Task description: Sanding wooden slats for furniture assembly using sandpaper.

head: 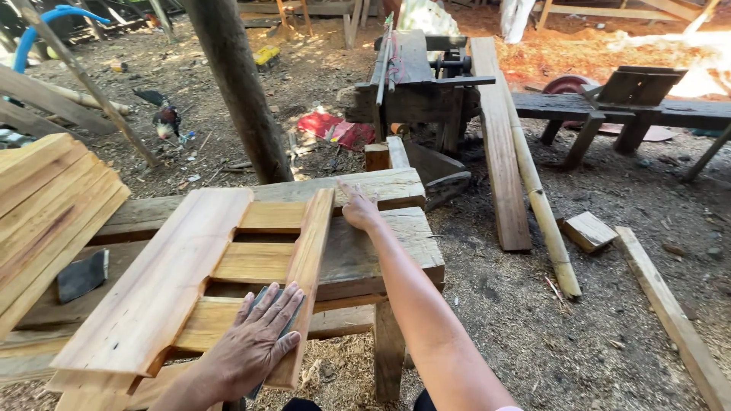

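A light wooden frame [175, 274] of two long side boards joined by cross slats lies on a rough workbench [396, 251]. My left hand [255, 339] presses flat on a dark sanding pad [263, 298] over the frame's narrow right rail [308, 259] near its close end. My right hand [358, 207] reaches forward and rests at the far end of that rail, fingers against the bench's top plank [388, 186].
Stacked light boards [46, 205] lie at the left with a dark pad [82, 275] beside them. A tree trunk [236, 84], a rooster [166, 118], a woodworking machine [419, 76], planks, a bamboo pole [541, 198] and a low bench [624, 106] stand on the sawdust ground.
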